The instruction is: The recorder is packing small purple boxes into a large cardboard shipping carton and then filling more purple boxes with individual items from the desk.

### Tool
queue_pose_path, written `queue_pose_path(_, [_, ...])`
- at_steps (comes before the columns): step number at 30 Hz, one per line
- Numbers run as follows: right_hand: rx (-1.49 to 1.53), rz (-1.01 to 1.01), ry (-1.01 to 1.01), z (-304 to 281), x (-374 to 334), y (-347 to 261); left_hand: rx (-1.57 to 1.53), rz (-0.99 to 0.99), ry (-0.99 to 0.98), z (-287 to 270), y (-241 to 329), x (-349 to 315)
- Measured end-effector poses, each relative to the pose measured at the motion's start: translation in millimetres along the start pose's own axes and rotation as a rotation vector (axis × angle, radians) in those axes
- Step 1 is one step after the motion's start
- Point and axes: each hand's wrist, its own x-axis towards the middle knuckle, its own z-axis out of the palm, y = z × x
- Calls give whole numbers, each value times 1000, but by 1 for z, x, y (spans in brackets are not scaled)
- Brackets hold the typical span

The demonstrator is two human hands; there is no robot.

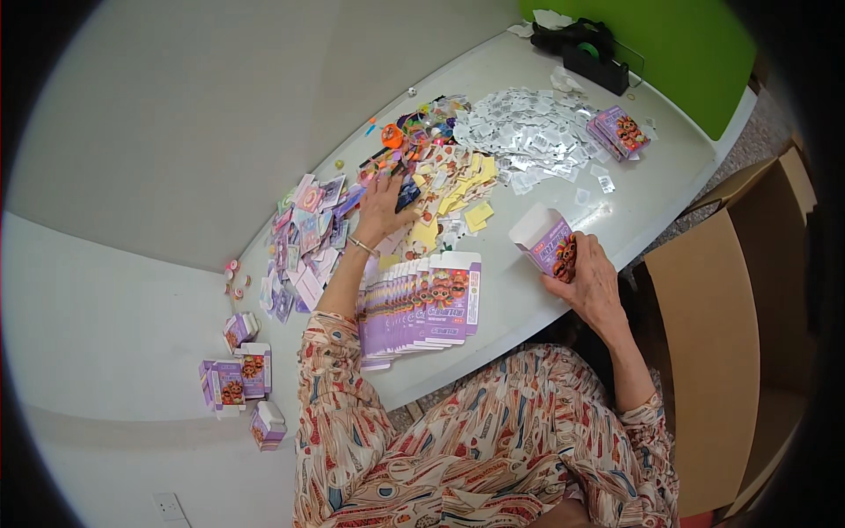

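My right hand (588,277) grips a small purple cardboard box (547,244) with colourful cartoon figures, its white top flaps standing open. Over the piles in the middle of the table, my left hand (381,209) reaches with fingers spread, at small dark packets (407,192); whether it touches one I cannot tell. Just right of that hand lie yellow and cream printed cards (453,180). A heap of pink and purple cards (308,233) spreads to its left. Below my left wrist, flat purple boxes (422,304) overlap in a fanned row.
Many small silvery-white packets (528,128) cover the far table. Small colourful trinkets (431,119) lie beside them. Purple boxes (619,132) sit far right, others (242,374) at the left. A black tape dispenser (597,66) stands by the green panel (669,53). An open carton (713,352) is at right.
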Motion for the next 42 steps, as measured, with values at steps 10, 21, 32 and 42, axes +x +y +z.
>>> queue_pose_path(10, [-60, -12, -31, 2, 3, -1, -397, -261, 44, -18, -14, 12])
queue_pose_path(21, [1137, 122, -242, -6, 17, -11, -1510, -446, -349, -76, 126, 21])
queue_pose_path(32, [965, -108, -207, -14, 6, -29, -2094, -458, -695, -101, 176, 20])
queue_pose_path(42, [961, -175, -183, -6, 2, -30, -1958, -560, -490, -87, 180, 16])
